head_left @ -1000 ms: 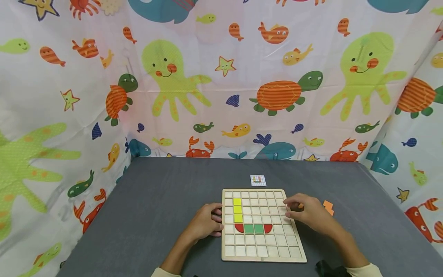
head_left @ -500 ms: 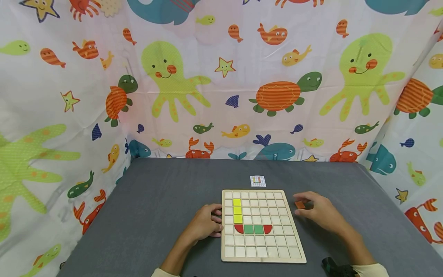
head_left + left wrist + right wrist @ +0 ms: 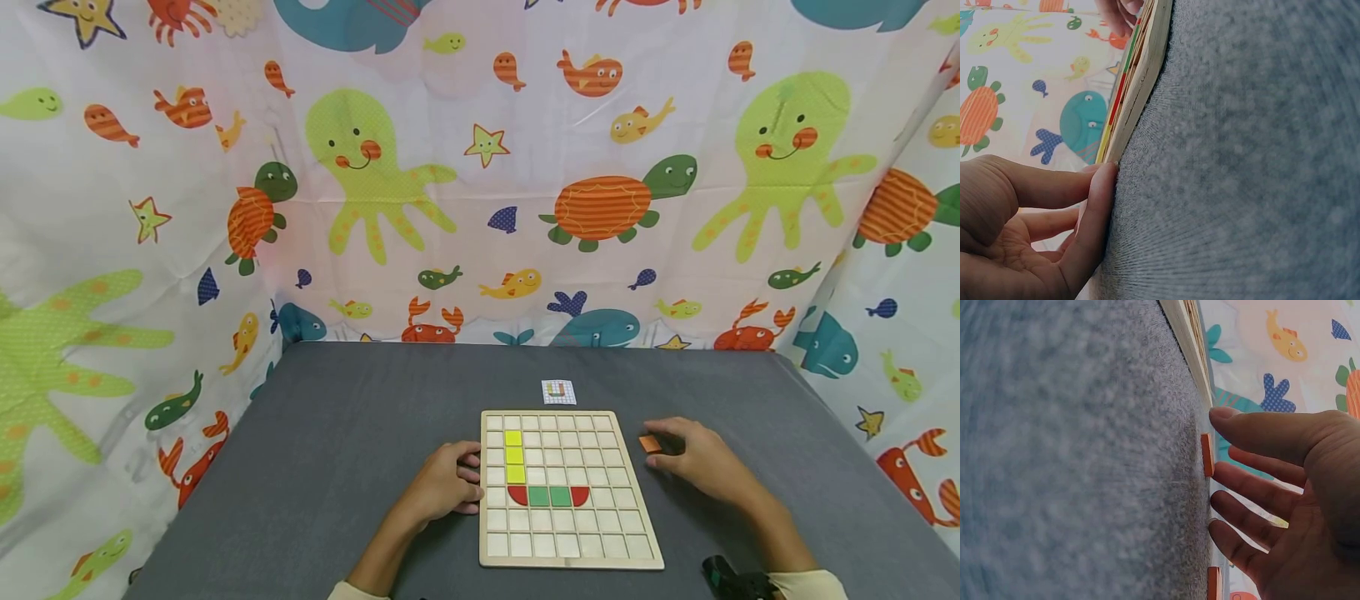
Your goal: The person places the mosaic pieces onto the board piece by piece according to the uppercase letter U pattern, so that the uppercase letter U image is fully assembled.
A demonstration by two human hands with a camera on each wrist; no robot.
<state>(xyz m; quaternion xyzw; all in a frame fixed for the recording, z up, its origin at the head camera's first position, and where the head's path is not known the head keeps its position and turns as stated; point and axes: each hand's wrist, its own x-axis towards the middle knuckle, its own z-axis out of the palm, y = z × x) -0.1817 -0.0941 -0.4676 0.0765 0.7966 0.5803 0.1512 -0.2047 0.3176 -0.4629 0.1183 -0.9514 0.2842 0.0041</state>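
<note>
A wooden grid board [image 3: 567, 550] lies on the grey table. It carries yellow square tiles [image 3: 514, 455] in a column, and below them a row of two green squares [image 3: 550, 496] between two red rounded tiles [image 3: 580, 496]. My left hand [image 3: 442, 485] touches the board's left edge with bent fingers; the left wrist view shows its fingertips against the wooden side. To the right of the board, my right hand [image 3: 701, 457] has its thumb and fingers spread around an orange tile [image 3: 649, 444] on the table. In the right wrist view, thumb [image 3: 1225, 415] and fingers do not pinch it.
A small printed card [image 3: 558, 392] with a coloured grid pattern lies behind the board. Another orange piece [image 3: 1214, 584] shows low in the right wrist view. A black wrist device [image 3: 731, 577] is on the right forearm. A sea-animal curtain [image 3: 487, 275] surrounds the table.
My right hand has drawn back rightward from the board's edge, bringing the orange tile into fuller view and covering the orange pieces farther right. My left hand stays at the board.
</note>
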